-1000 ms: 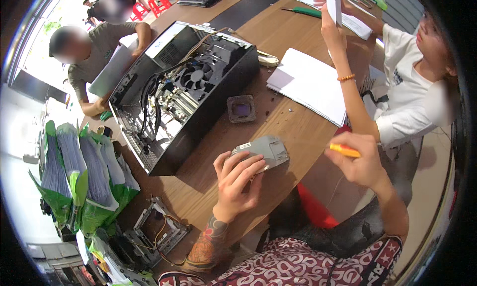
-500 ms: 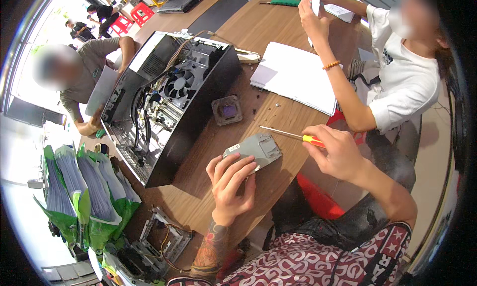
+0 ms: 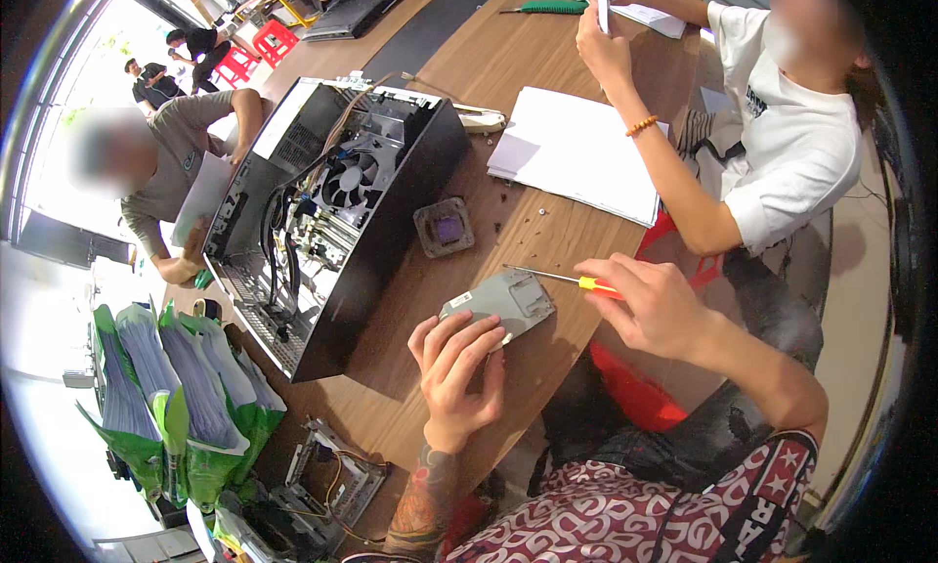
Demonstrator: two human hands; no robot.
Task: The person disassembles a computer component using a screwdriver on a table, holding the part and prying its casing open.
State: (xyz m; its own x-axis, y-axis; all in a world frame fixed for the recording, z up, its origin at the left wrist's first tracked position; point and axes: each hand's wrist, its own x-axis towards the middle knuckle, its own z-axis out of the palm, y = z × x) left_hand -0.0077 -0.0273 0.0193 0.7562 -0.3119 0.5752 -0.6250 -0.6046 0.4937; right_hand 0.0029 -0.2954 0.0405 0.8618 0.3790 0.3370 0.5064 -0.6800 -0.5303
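Note:
A flat grey metal computer part that looks like a hard drive lies on the wooden table in front of me. My left hand grips its near left end, fingers laid across the top and thumb at the near side. In my right hand is a screwdriver with a yellow and red handle, pinched between thumb and fingers. Its thin shaft points left, and the tip appears over the drive's far edge; whether it touches cannot be made out. A square cooler-like part lies beyond the drive.
An opened black computer case with a fan and cables stands to the left. Small screws lie near a paper stack. Green bags of papers and a metal bracket are at lower left. Co-workers sit left and right.
The screwdriver has come down and left, its tip nearer the drive's far edge. My left hand keeps its hold on the drive. The whole view has shifted slightly.

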